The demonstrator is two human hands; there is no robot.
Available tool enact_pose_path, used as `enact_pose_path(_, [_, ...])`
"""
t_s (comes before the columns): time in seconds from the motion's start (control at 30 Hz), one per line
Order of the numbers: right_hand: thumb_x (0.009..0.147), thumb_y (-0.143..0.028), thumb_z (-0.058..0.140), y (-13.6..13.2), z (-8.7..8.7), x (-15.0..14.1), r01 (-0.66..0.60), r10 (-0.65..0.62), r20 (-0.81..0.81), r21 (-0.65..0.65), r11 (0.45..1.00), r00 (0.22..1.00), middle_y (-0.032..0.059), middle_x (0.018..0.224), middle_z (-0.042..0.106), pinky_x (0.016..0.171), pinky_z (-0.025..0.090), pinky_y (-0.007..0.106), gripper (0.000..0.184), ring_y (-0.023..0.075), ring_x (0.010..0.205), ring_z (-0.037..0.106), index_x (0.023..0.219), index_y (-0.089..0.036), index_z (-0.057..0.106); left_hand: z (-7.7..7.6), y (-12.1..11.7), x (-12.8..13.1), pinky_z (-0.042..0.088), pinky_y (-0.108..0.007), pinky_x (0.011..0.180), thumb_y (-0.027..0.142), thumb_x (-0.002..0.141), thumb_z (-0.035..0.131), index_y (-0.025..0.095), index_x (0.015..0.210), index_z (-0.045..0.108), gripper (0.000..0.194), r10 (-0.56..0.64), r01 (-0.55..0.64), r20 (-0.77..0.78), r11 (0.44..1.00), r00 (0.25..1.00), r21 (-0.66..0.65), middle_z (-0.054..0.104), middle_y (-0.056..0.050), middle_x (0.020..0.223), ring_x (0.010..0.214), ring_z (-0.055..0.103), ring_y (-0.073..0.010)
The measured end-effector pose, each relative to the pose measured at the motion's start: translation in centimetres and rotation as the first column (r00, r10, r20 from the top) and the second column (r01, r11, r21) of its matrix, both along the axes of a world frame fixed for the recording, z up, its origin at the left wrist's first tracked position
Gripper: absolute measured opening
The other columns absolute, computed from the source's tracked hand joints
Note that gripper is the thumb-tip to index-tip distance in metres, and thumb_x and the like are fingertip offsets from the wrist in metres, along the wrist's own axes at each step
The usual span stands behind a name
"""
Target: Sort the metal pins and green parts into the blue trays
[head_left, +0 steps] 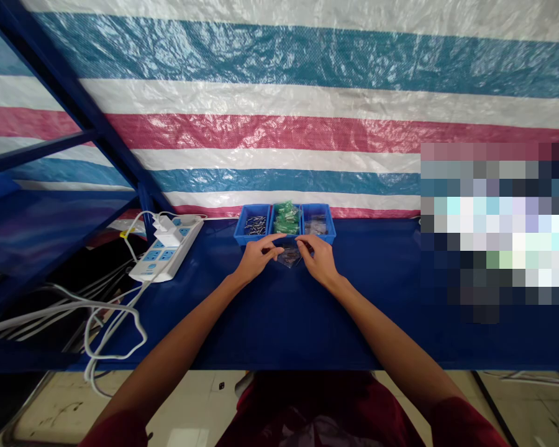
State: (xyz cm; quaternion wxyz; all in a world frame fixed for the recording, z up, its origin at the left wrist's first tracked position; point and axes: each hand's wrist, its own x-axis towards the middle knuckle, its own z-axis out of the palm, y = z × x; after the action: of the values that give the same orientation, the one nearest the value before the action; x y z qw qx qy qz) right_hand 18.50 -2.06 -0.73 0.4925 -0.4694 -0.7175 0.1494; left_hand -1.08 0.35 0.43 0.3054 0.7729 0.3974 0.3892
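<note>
A small clear plastic bag (289,256) with thin dark pieces in it is just above the blue table, between my two hands. My left hand (257,258) pinches at its left edge, thumb and forefinger close together. At the upper right edge of the bag, my right hand (320,259) has its fingertips closed. Right behind the hands stand three blue bins in a row. Loose metal screws lie in the left bin (239,231). Green packets (287,217) are heaped in the middle one. Clear plastic bags (315,224) lie in the right bin.
A white power strip (163,256) with a plugged-in white adapter (168,231) is on the left of the table (279,323). Loose white cables (116,307) hang over the left front edge. A striped plastic sheet (279,133) closes the back. The right side is pixelated.
</note>
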Motion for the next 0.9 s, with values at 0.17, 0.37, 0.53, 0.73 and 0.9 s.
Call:
enact_pose_path(0.17, [0.093, -0.036, 0.048, 0.02, -0.33, -0.04, -0.128, 0.129, 0.069, -0.022, 0.992, 0.989, 0.0054, 0.081, 0.064, 0.068, 0.049, 0.03, 0.024, 0.0177, 0.071, 0.06, 0.093, -0.022, 0.067, 0.34, -0.38, 0.16, 0.038, -0.021, 0.051, 0.041, 0.088, 0.059, 0.017, 0.13, 0.057, 0.049, 0.003, 0.005, 0.063, 0.992, 0.998, -0.128, 0.057, 0.005, 0.052, 0.047, 0.045, -0.0099])
enact_pose_path(0.37, [0.093, -0.036, 0.05, 0.08, -0.48, -0.1, -0.165, 0.167, 0.062, -0.03, 0.986, 0.984, 0.004, 0.08, 0.063, 0.067, 0.047, 0.028, 0.02, 0.0169, 0.071, 0.059, 0.092, -0.022, 0.064, 0.74, -0.71, 0.43, 0.035, -0.02, 0.047, 0.042, 0.087, 0.059, 0.017, 0.13, 0.056, 0.049, -0.027, 0.051, 0.116, 0.975, 0.993, -0.216, 0.053, 0.006, 0.048, 0.043, 0.041, -0.0086])
enact_pose_path(0.53, [0.095, -0.036, 0.046, -0.09, -0.1, -0.05, -0.155, 0.158, 0.097, -0.03, 0.987, 0.983, 0.0034, 0.078, 0.063, 0.066, 0.044, 0.027, 0.023, 0.0166, 0.071, 0.059, 0.087, -0.021, 0.062, 0.37, -0.42, 0.46, 0.04, -0.02, 0.048, 0.041, 0.086, 0.058, 0.015, 0.123, 0.06, 0.045, -0.015, 0.058, 0.19, 0.973, 0.982, -0.224, 0.057, 0.004, 0.053, 0.044, 0.045, -0.0085])
enact_pose_path(0.73, [0.097, -0.039, 0.041, -0.07, 0.14, 0.1, -0.098, 0.099, 0.064, -0.015, 0.995, 0.993, 0.0043, 0.078, 0.063, 0.068, 0.044, 0.027, 0.029, 0.0167, 0.072, 0.059, 0.085, -0.02, 0.06, -0.11, 0.13, 0.37, 0.043, -0.02, 0.047, 0.038, 0.076, 0.071, 0.014, 0.096, 0.069, 0.031, 0.038, 0.006, 0.248, 0.985, 0.968, -0.173, 0.066, -0.002, 0.07, 0.052, 0.052, -0.0093])
enact_pose_path(0.9, [0.097, -0.04, 0.041, -0.11, 0.01, 0.04, -0.098, 0.097, 0.064, 0.003, 0.995, 0.993, 0.0051, 0.078, 0.064, 0.067, 0.045, 0.027, 0.032, 0.0166, 0.07, 0.059, 0.084, -0.019, 0.062, 0.21, -0.12, 0.52, 0.044, -0.02, 0.049, 0.041, 0.081, 0.065, 0.014, 0.076, 0.068, 0.028, 0.036, -0.014, 0.2, 0.994, 0.979, -0.11, 0.065, -0.003, 0.067, 0.052, 0.053, -0.0096])
